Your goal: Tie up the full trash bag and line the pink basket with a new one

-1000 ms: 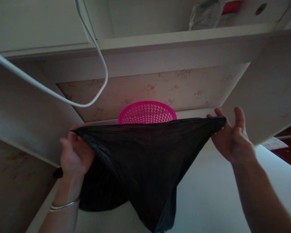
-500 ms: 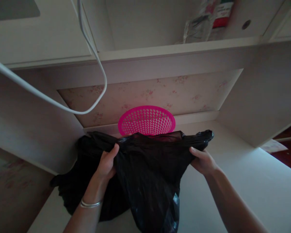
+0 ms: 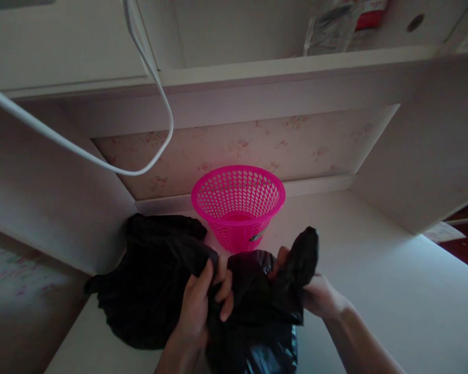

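A black plastic bag [image 3: 265,306] is bunched up between both hands, low and in front of me. My left hand [image 3: 203,304] grips its left part, fingers curled over the film. My right hand [image 3: 320,296] grips its right part, where a flap of the bag sticks up. Just beyond the bag a pink perforated plastic basket [image 3: 237,205] stands upright on the white floor [image 3: 374,270], apart from both hands. A second heap of black plastic [image 3: 152,280] lies on the floor to the left, touching my left hand's side.
The basket sits in a recess under a white desk [image 3: 288,70], with flowered wallpaper [image 3: 237,145] behind it and white panels at both sides. A white cable [image 3: 101,156] loops down at the upper left. Packets [image 3: 335,23] lie on the shelf at the upper right.
Both hands came down and together, gathering the bag from a wide stretched sheet into a bunch. The pink basket, earlier half hidden behind the bag, now shows whole.
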`<state>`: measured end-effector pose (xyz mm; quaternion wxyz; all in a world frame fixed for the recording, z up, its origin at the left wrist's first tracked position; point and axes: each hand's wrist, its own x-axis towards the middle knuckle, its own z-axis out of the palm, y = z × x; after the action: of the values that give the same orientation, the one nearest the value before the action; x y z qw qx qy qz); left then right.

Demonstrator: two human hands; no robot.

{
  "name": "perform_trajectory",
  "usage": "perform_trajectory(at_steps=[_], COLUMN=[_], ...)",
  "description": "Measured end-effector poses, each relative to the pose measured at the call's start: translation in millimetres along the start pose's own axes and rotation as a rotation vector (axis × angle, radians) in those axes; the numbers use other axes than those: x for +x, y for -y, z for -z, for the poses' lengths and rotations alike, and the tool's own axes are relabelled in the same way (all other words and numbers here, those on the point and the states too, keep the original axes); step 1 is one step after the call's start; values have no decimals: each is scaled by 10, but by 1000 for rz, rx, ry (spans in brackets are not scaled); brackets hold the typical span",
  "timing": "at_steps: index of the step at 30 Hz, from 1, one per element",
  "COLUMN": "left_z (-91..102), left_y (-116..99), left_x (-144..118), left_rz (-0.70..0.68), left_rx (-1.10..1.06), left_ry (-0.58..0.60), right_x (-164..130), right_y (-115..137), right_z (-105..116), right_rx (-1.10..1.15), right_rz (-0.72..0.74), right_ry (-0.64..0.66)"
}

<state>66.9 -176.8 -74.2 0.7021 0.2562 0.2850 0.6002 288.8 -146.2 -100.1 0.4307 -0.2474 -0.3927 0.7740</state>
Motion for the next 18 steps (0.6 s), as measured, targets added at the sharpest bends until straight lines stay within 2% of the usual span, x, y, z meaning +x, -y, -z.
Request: perform_trajectory(at_steps=[2,4,7,9,11,14,16,18], left_z=[6,6,-3,2,23,70,96,117], left_y=[71,95,77,62,63,91,118,147], left_x=[-18,-26,-39,-48,-49,-35,-15,10], left_rz=[86,131,162,194,219,177,129,89], left_rx=[0,5,91,165,237,285,235,170], left_ry=[4,-48,-144,-167,-158,-113,-73,-58], right_x=[-5,-31,-93,-122,-126,-106,-104,-120], right_y=[-80,-107,-97,-93,-90,-57,-18,3], right_z=[-35,-69,-83,-66,-54,-82,-121,-150], right_rx=[-66,-67,33,60,-6,-120,-88,10], right_rz=[-60,-91,-62,-27,51,244,346,350], right_ry=[-48,-11,77,64,11,-41,-30,22])
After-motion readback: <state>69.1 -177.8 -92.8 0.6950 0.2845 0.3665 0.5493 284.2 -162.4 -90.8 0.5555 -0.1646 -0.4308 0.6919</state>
